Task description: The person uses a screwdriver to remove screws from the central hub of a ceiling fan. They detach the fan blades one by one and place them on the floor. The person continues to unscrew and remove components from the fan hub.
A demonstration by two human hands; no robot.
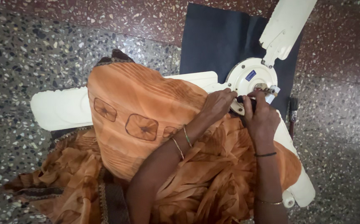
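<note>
A white ceiling fan lies on the floor, its round motor hub (250, 74) facing up with a blue label. One blade (285, 23) reaches to the upper right, another (59, 108) to the left, a third (302, 188) to the lower right. My left hand (217, 103) rests on the hub's near edge, fingers curled against it. My right hand (262, 118) is closed around a dark-handled tool (246, 99) pressed at the hub beside the metal shaft (267, 88). The tool's tip is hidden by my fingers.
A dark blue cloth (213, 41) lies under the fan on the speckled terrazzo floor (26, 54). An orange patterned garment (142, 120) covers my knee and lap, hiding part of the left blade. A dark slim tool (293, 112) lies on the floor right of the hub.
</note>
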